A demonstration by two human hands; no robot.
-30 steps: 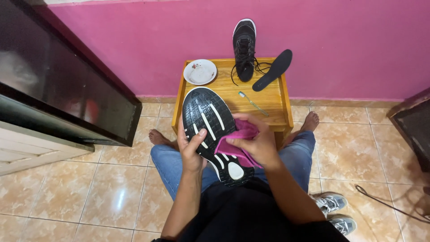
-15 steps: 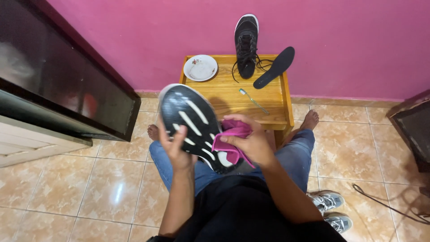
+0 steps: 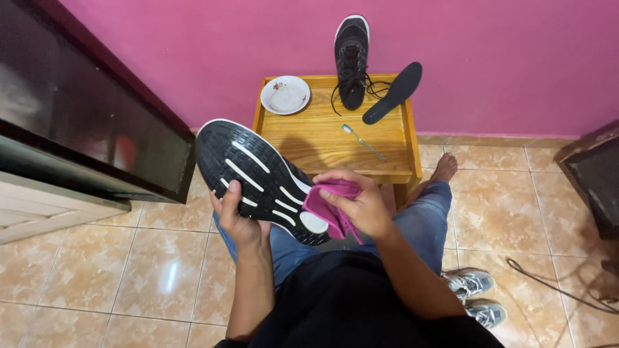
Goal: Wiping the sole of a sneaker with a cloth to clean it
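Two hands share the work: the left hand grips the black running shoe sole-up over the lap, the right hand pinches a pink cloth against its heel. Firm, short strokes along the white grooves would clean best.

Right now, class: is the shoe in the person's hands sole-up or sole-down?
Sole-up. The shoe shows its black, white-striped tread to the camera, with the left hand gripping it and the right hand pressing a pink cloth on it.

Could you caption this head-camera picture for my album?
Left hand holds upturned black shoe; right hand presses pink cloth on its sole.
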